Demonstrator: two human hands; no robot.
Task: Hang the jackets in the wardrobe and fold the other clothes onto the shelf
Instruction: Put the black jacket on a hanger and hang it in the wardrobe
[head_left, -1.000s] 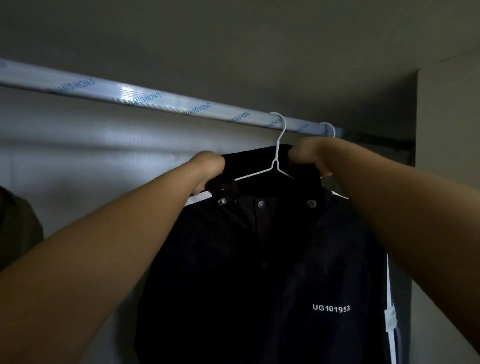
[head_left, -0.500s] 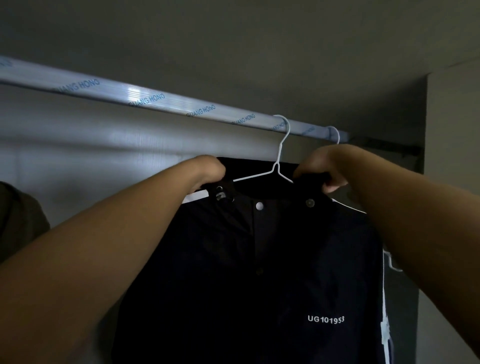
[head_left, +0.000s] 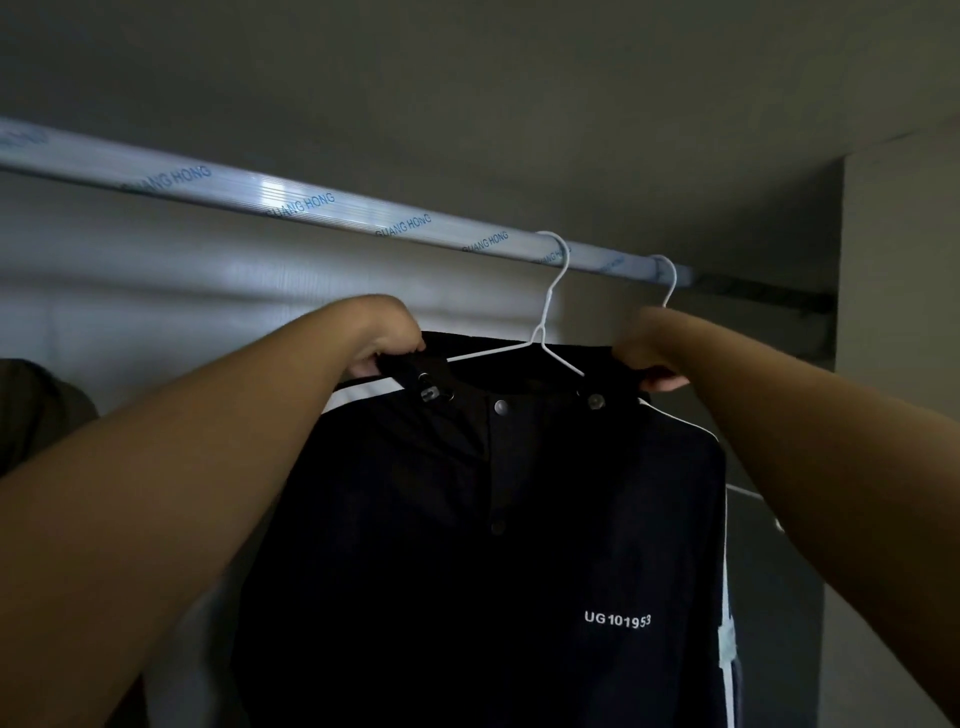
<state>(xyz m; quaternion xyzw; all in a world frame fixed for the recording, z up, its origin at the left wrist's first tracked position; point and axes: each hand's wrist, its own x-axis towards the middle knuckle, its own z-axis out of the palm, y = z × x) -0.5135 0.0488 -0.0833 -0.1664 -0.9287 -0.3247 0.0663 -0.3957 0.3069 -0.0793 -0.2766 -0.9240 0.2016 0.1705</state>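
Forearms are reaching up; the left hand (head_left: 387, 332) and right hand (head_left: 649, 345) are each pinching the dark jacket (head_left: 493, 519) at its collar ends. Its white hanger (head_left: 545, 332) is hooking the rail (head_left: 311, 200) near the right end; levelling both shoulders seems wise before releasing.

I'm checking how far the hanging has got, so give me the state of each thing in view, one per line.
Dark jacket: on a white hanger, front snaps closed, collar held at both ends.
White hanger: hooked over the rail.
Second white hanger: hooked over the rail further right; what it carries is hidden.
Rail: horizontal, wrapped in printed film.
Left hand: closed on the collar.
Right hand: closed on the collar.
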